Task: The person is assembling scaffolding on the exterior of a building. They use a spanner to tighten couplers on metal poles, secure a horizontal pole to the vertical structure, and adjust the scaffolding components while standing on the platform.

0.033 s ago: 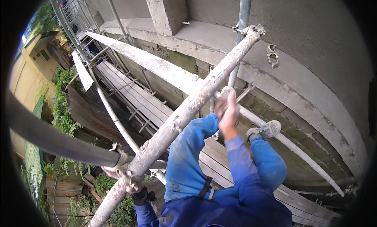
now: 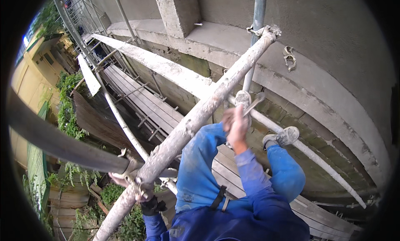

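A cement-crusted scaffold pipe point(image 2: 196, 116) crosses in front of me from lower left to upper right. At its lower end, my left hand point(image 2: 146, 196) is closed round a coupler point(image 2: 135, 183) that joins it to a grey scaffold tube point(image 2: 71, 147). Its fingers come out on the pipe's far side, and part of the palm is hidden. Over my left knee, my right hand point(image 2: 236, 126) grips a slim metal tool point(image 2: 255, 104), apart from the coupler. Motion blurs the tool; it looks like a wrench.
My shoes point(image 2: 285, 137) rest on a lower white tube point(image 2: 325, 169). Wooden planks point(image 2: 141, 101) run far below. A loose coupler point(image 2: 289, 58) lies on the concrete ledge point(image 2: 325, 84) by the wall. Plants point(image 2: 68, 103) and rusty roofing sheets stand below left.
My right hand has moved slightly down and left with the tool, whose angle has turned a little. My left hand stays on the coupler.
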`<move>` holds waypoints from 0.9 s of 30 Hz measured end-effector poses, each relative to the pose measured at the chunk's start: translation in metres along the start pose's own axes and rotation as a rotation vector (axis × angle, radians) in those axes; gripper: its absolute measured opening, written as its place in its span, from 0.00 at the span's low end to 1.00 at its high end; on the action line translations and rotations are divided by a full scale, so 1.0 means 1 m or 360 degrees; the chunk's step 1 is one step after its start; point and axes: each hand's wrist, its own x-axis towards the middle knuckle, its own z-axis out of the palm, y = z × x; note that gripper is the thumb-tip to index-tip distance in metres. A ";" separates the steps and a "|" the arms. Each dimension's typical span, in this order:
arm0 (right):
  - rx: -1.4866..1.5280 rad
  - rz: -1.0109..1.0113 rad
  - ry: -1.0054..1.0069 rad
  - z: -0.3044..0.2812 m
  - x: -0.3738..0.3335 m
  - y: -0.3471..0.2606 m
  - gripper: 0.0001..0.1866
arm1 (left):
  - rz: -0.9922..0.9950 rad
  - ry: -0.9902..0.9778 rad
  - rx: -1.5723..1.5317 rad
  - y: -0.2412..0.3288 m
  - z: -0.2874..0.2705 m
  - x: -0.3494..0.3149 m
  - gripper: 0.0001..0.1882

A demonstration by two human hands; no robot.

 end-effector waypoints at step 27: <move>-0.0005 0.0160 -0.1505 0.116 -0.189 0.063 0.29 | -0.0121 -0.0591 -0.0297 0.027 -0.016 0.034 0.71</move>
